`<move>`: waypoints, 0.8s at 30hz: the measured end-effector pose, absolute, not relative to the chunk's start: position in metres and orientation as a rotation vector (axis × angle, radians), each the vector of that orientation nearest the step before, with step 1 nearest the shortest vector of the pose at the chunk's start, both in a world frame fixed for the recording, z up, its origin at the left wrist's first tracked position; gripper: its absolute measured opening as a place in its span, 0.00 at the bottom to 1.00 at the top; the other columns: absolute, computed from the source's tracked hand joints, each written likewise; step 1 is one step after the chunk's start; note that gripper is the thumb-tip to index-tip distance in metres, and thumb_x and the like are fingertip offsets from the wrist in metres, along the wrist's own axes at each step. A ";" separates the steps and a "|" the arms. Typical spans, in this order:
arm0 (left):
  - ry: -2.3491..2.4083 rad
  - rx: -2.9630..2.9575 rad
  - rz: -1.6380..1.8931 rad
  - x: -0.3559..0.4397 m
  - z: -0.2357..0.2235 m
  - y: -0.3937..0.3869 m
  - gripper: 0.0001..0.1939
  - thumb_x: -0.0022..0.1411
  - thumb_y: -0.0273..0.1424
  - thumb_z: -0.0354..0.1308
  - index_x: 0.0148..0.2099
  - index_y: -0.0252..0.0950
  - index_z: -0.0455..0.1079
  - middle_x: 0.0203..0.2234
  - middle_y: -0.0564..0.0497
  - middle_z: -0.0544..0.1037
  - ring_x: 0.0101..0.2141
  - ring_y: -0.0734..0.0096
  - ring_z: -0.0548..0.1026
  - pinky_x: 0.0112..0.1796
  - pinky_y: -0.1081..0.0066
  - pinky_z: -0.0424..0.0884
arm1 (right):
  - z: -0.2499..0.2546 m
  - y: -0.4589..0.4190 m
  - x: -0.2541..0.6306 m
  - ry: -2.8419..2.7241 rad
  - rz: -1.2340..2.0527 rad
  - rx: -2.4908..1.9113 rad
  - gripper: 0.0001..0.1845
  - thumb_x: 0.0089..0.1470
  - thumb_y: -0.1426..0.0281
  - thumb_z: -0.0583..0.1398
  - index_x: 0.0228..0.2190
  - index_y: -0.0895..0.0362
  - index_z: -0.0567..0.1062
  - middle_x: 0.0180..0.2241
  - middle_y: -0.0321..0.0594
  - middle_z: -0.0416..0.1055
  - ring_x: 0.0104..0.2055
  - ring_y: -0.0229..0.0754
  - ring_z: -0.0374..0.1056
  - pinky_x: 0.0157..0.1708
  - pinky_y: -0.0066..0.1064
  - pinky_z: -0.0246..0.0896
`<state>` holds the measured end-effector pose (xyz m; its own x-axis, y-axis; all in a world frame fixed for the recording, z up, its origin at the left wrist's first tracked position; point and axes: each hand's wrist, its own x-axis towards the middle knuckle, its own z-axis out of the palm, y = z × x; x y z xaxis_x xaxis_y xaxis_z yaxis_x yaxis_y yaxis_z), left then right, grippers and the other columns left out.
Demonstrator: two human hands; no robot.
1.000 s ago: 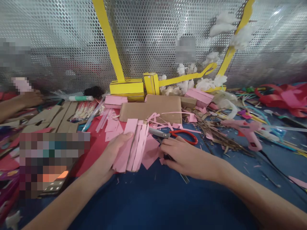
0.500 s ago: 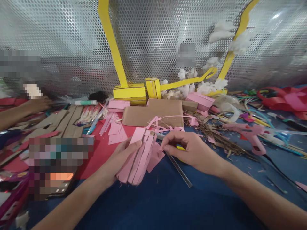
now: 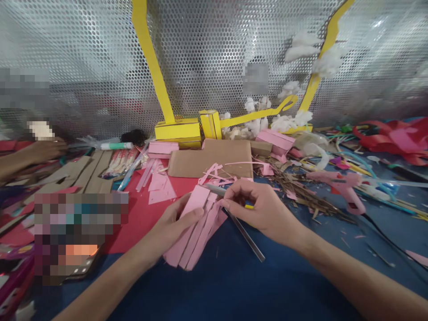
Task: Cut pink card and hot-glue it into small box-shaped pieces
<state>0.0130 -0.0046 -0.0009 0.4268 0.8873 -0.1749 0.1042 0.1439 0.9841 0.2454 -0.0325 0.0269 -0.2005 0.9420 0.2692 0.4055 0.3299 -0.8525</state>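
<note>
Pink paper-covered box (image 3: 190,243): held at a tilt over the near part of the bench (image 3: 217,294), right in front of the wearer, dark seams running along its face between the pink strips. Left hand (image 3: 175,225) grips it from the left side, thumb laid on the upper face. Right hand (image 3: 259,207) has thumb and forefinger pinched together on a small pink paper scrap (image 3: 219,206) at the box's upper right edge; whether the scrap is loose or attached there cannot be told. Change noted: one second ago the right hand was down by the scissors (image 3: 216,189), apart from the box; half a second ago it was raised, with a gap remaining; now that gap has closed. Judged meaning: both hands now work on the same piece, the right attending to one edge while the left steadies. Scissors lie beyond, mostly hidden by the right hand. Slim dark strip (image 3: 245,236) rests on the bench below that hand; blade or ruler, unclear.
</note>
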 end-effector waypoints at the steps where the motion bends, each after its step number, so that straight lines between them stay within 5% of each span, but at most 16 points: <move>1: 0.984 1.321 0.728 0.014 -0.001 -0.005 0.31 0.63 0.46 0.65 0.63 0.39 0.68 0.59 0.41 0.76 0.58 0.50 0.74 0.54 0.61 0.72 | 0.028 -0.033 0.245 -1.774 0.795 -1.210 0.06 0.59 0.70 0.64 0.29 0.56 0.76 0.27 0.32 0.72 0.27 0.33 0.63 0.29 0.26 0.60; 24: 1.031 1.302 0.695 0.015 0.002 -0.006 0.34 0.61 0.47 0.66 0.65 0.39 0.67 0.60 0.42 0.75 0.58 0.50 0.73 0.52 0.62 0.73 | 0.032 -0.037 0.241 -1.778 0.741 -1.258 0.06 0.60 0.71 0.63 0.29 0.55 0.76 0.27 0.32 0.73 0.29 0.35 0.66 0.31 0.26 0.60</move>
<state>0.0147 -0.0059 0.0022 0.4147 0.8841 -0.2154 0.1324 0.1756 0.9755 0.2414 -0.0366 0.0318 -0.1685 0.9445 0.2819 0.4644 0.3284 -0.8225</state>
